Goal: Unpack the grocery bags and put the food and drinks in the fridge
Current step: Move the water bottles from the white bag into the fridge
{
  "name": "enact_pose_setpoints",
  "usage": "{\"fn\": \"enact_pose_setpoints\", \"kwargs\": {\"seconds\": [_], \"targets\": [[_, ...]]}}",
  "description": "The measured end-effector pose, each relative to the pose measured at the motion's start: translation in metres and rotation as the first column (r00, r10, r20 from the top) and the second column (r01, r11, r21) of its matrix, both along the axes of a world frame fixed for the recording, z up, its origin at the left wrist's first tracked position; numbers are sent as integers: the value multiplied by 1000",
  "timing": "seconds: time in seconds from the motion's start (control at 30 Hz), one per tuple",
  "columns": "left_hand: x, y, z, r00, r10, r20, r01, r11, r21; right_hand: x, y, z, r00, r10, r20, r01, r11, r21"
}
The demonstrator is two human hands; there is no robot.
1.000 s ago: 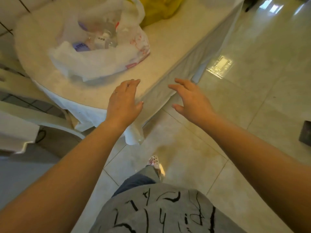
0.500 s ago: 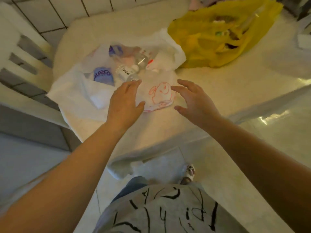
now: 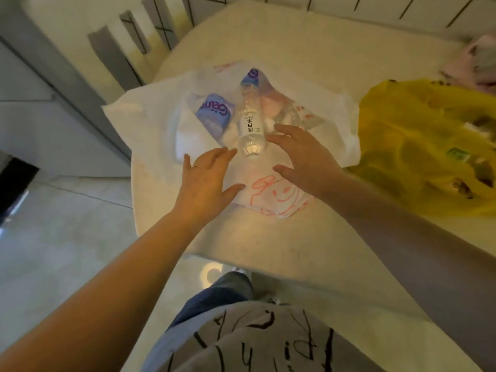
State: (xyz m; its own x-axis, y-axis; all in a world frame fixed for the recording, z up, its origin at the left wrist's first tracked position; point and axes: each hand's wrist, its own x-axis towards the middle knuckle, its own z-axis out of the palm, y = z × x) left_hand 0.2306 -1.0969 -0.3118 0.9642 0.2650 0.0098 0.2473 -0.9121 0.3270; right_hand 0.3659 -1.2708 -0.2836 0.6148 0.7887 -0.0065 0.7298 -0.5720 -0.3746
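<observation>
A white plastic grocery bag [image 3: 139, 122] with a red smiley drawing lies open on the cream-covered table [image 3: 281, 245]. Inside it a clear water bottle [image 3: 251, 124] with a white label lies lengthwise, and a blue-labelled bottle [image 3: 214, 114] lies to its left. My left hand [image 3: 206, 181] hovers with fingers spread just below the clear bottle's near end. My right hand [image 3: 303, 154] hovers open to the right of that end, over the bag. Neither hand holds anything. A yellow bag [image 3: 418, 146] with groceries sits to the right.
A white slatted chair [image 3: 126, 49] stands against the tiled wall at the table's left. Pinkish items [image 3: 472, 60] lie at the far right corner. Tiled floor [image 3: 53, 224] lies to the left and below, where my legs and shoe show.
I have come closer to the table and the view has swung over the white bag. Both hands have reached forward to the near end of the clear bottle.
</observation>
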Motion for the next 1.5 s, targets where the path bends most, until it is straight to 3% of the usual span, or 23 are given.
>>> {"fn": "enact_pose_setpoints", "kwargs": {"seconds": [0.17,0.37,0.47,0.6,0.67,0.97,1.3,1.43,1.5], "targets": [[21,-3,-13,996,-85,-25,86,996,36,42,7,-19,990,135,31,-129,983,-131],[36,-11,-17,985,-76,-156,86,995,56,63,10,-33,940,341,23,-311,882,-355],[37,-23,-14,988,-81,-129,86,995,39,62,7,-33,908,416,43,-387,876,-288],[32,-44,-15,995,-93,29,93,995,22,59,-7,-30,869,465,168,-454,885,-100],[25,-53,-16,993,-103,61,102,995,21,56,-18,-27,867,488,101,-484,873,-60],[-5,-93,-27,992,-126,-5,126,988,-84,46,-65,-34,885,455,-100,-464,882,-88],[-22,-123,-45,996,-45,-73,32,985,-168,38,-87,-59,846,501,-182,-528,834,-158],[-32,-126,-54,982,-83,-170,49,980,-195,39,-86,-62,833,501,-236,-544,820,-177],[-36,-125,-58,973,-121,-198,83,978,-190,39,-83,-62,839,487,-241,-540,800,-262]]}}
